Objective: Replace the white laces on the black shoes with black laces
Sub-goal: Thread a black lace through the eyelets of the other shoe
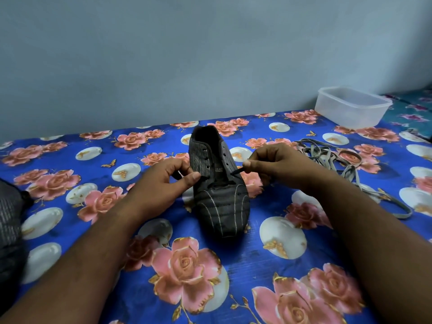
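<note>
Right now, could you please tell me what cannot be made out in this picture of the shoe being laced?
- Head view: the second shoe is cut off by the left edge; only a dark striped part shows.
- Head view: the black lace shows only its tip at the right hand; whether the left hand pinches its other end is hidden by the fingers.
- Head view: the shoe has small dark eyelets; which ones are threaded is unclear.
- Head view: the inside of the plastic box is too hazy to judge.

black striped shoe [218,183] lies toe toward the camera, black lace [237,171] at its lower eyelets (whitish laces [346,164] heaped beside).
</note>
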{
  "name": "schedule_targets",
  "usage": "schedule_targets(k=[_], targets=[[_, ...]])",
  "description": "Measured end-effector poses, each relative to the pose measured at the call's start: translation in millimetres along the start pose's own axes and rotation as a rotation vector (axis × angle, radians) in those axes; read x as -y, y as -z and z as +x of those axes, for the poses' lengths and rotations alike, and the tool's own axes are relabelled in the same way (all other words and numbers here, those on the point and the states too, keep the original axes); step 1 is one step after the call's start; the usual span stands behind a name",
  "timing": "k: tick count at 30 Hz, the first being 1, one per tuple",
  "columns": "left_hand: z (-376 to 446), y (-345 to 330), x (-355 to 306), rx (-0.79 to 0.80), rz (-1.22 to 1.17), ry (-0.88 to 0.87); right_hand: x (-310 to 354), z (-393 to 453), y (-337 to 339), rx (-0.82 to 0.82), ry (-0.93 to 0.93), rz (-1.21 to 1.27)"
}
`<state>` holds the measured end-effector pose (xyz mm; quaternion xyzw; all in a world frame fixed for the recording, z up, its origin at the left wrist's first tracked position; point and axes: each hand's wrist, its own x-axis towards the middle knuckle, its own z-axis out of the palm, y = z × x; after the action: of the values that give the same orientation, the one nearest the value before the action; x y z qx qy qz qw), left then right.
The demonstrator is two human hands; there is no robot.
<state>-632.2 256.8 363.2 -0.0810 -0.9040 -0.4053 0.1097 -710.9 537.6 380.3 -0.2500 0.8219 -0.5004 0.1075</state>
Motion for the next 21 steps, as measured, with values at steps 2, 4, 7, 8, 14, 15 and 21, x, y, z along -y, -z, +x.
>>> schedule_targets(k=[2, 4, 7, 8, 14, 15, 21], targets=[[0.0, -4.7, -0.9, -0.082, 0.039, 0.018, 1.5, -0.6, 5.1, -0.086, -0.012, 0.021], [-0.2, -11.1, -3.6, -0.178, 0.074, 0.063, 2.2, 0.7, 11.8, -0.217, -0.02, 0.025], [2.0, -23.5, -12.6, -0.249, 0.193, 0.179, -4.3, 3.7, 20.1, -0.388, -0.033, -0.157], [2.5, -27.8, -16.6, -0.248, 0.238, 0.21, -7.6, 5.1, 21.7, -0.415, -0.041, -0.241], [4.2, -37.6, -31.6, -0.21, 0.182, 0.292, -21.8, 9.0, 31.5, -0.574, -0.057, -0.522], [3.7, -37.5, -32.2, -0.203, 0.161, 0.301, -19.4, 7.6, 34.3, -0.678, 0.018, -0.471], [1.1, -37.7, -40.4, -0.241, 0.089, 0.311, -26.6, 1.8, 64.3, -1.081, 0.126, -0.425]])
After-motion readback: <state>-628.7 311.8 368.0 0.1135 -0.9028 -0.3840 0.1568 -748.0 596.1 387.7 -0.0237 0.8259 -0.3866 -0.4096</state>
